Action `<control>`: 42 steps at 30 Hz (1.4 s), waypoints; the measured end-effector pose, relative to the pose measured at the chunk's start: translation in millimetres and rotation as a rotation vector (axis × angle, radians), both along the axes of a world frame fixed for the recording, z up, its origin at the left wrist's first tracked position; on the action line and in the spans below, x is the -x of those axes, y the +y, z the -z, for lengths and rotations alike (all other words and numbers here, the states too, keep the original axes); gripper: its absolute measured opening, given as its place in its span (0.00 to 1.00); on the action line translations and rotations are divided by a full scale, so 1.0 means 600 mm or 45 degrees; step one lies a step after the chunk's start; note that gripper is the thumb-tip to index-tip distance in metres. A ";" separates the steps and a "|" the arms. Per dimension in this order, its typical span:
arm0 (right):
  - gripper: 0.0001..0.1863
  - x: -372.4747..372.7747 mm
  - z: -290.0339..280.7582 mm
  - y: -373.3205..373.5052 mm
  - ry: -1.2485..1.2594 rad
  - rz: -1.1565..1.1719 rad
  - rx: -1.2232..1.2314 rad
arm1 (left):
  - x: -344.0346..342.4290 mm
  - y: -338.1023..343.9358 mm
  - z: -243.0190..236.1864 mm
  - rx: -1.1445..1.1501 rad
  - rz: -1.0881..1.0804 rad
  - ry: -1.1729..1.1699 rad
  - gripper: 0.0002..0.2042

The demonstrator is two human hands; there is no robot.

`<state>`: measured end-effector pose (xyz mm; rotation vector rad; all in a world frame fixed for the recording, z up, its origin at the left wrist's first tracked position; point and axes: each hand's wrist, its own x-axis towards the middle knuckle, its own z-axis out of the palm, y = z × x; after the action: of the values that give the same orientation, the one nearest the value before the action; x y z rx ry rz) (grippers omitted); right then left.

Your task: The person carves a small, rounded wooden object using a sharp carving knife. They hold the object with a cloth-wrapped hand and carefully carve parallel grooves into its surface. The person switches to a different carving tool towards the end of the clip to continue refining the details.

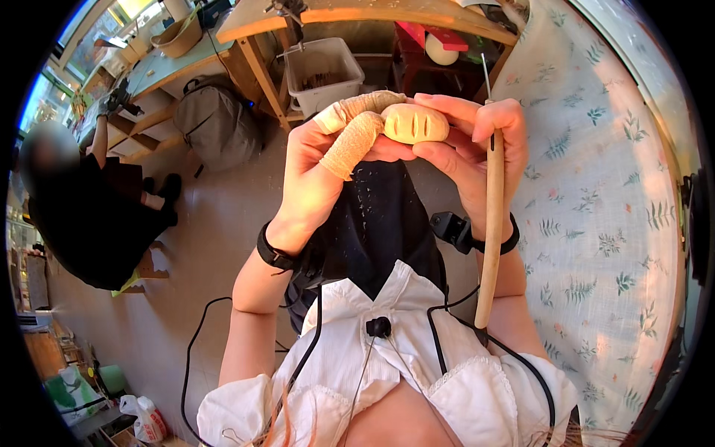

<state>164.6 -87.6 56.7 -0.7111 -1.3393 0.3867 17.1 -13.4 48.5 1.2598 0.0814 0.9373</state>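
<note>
Both my hands are raised in front of me around a small rounded wood carving (415,124), pale and smooth, with several short slots cut in its face. My left hand (316,160) grips its left end; the thumb and forefinger wear tan wrapped finger guards (354,143). At the other end, the fingertips of my right hand (477,138) pinch the carving. That same hand also keeps a carving knife (491,216) tucked between its fingers, the long wooden handle hanging down and the thin blade pointing up, away from the carving. Small pale shavings lie on my dark clothing (387,216).
Ahead stands a wooden workbench (350,13) with a grey plastic bin (322,74) under it. A grey backpack (216,119) rests on the floor to the left. Another person in black (97,208) sits farther left. A leaf-patterned curtain (596,223) hangs close on my right. Black cables cross my front.
</note>
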 end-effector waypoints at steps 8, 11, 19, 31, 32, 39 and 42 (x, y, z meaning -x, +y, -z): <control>0.22 0.030 0.000 0.026 -0.100 -0.073 -0.068 | 0.035 0.007 0.011 0.013 -0.062 -0.095 0.18; 0.22 0.040 0.002 0.041 -0.219 0.071 -0.203 | 0.026 -0.005 0.006 0.199 0.009 -0.204 0.17; 0.15 0.057 0.021 0.100 -0.727 0.303 -0.189 | 0.006 0.003 0.040 0.534 -0.360 -0.297 0.17; 0.13 -0.207 -0.029 0.295 -0.120 0.486 0.768 | 0.059 0.159 0.056 0.613 -0.223 -0.068 0.14; 0.14 -0.230 -0.046 0.315 -0.126 0.533 0.908 | 0.063 0.167 0.050 0.611 -0.216 -0.046 0.15; 0.17 -0.401 -0.068 0.463 -0.286 1.122 1.287 | 0.065 0.245 0.031 0.513 -0.338 -0.013 0.09; 0.14 -0.407 -0.050 0.500 -0.244 1.236 1.415 | 0.055 0.279 0.023 0.570 -0.397 0.053 0.12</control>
<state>408.6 212.4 86.6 -2.2333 -0.7040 0.2350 -15.7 154.2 34.9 0.8614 0.5056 1.0860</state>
